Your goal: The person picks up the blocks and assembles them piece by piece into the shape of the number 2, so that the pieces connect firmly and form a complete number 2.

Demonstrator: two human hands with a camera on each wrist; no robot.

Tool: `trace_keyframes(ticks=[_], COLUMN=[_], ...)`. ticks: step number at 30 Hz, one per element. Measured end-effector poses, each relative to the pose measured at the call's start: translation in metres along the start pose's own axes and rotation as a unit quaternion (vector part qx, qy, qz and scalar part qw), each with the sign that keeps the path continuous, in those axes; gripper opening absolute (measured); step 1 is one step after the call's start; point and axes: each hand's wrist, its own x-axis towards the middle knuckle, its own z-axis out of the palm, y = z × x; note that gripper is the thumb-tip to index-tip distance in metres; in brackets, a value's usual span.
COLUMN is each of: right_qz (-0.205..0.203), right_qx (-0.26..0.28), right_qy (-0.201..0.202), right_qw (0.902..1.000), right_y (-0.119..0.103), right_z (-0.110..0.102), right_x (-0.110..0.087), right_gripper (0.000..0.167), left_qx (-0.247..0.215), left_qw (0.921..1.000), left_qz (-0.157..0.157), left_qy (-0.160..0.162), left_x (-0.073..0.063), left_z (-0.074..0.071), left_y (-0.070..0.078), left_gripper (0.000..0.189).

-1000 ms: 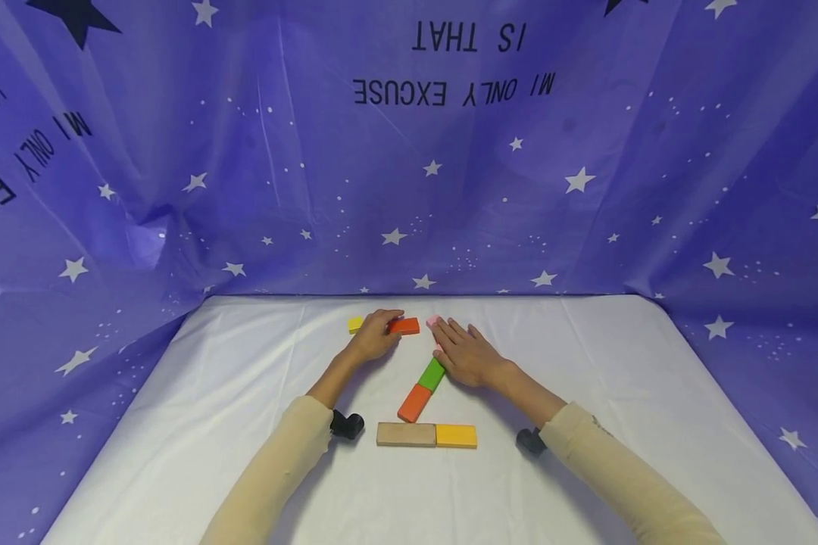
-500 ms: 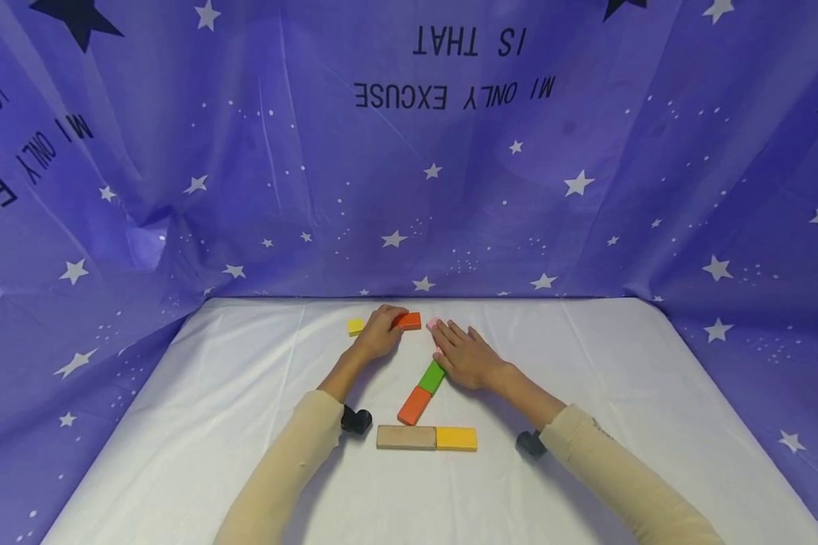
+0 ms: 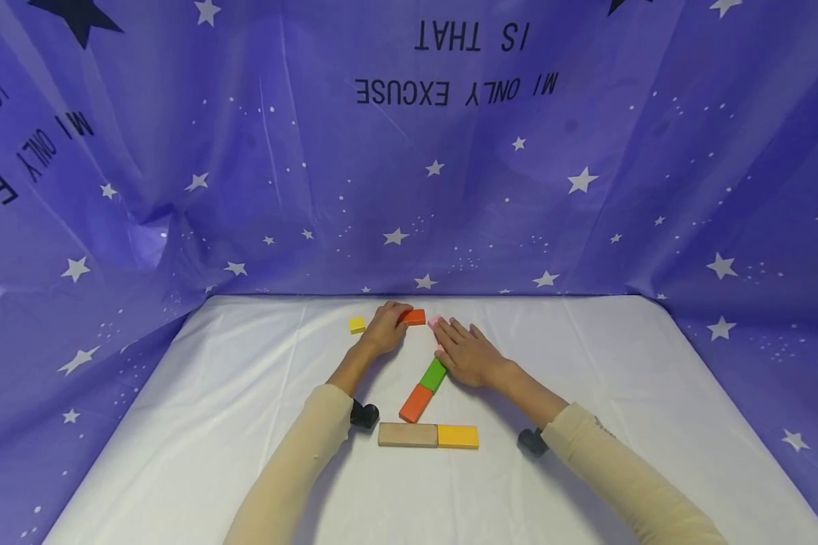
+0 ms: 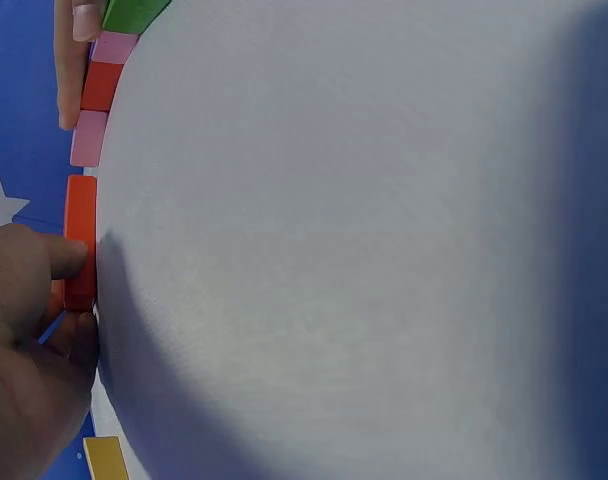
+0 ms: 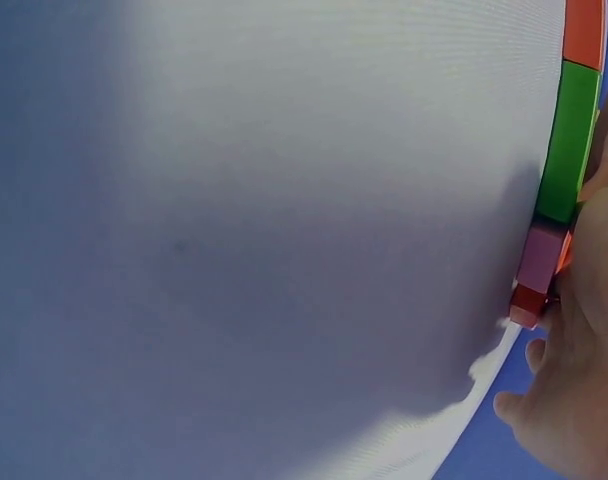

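My left hand (image 3: 386,328) pinches an orange-red block (image 3: 415,317) at the far side of the table. In the left wrist view, thumb and fingers meet that block near one end, and a small gap parts it from a pink block (image 4: 89,140). My right hand (image 3: 472,357) lies with extended fingers along a slanting row of blocks, partly covering it. That row has the pink block, a red block (image 4: 102,87), another pink block (image 4: 115,47), a green block (image 3: 433,375) and an orange block (image 3: 416,403).
A small yellow block (image 3: 357,325) lies left of my left hand. Nearer me, a plain wooden block (image 3: 407,435) and a yellow-orange block (image 3: 458,437) sit end to end. White cloth covers the table (image 3: 177,454); a purple starry curtain (image 3: 395,197) stands behind it.
My left hand has slid the orange-red block rightward and slightly away, closer to the pink block. The right hand has stayed in place on the row.
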Motion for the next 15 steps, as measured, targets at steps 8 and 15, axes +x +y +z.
trace_keyframes(ticks=[8, 15], right_qz=[0.008, 0.004], right_qx=[-0.002, -0.003], right_qy=[-0.012, -0.012], right_qw=[0.9999, 0.9999], right_y=[-0.0004, -0.0016], right_z=[-0.0028, -0.0045], right_x=[0.0005, -0.0007], right_gripper=[0.06, 0.059], left_qx=[0.008, 0.01], left_qw=[0.9999, 0.9999], left_qz=[-0.005, 0.013], left_qy=[-0.008, -0.004], left_x=[0.0039, 0.0051], left_z=[0.0005, 0.0003], left_y=[0.0008, -0.0008], left_gripper=[0.038, 0.037])
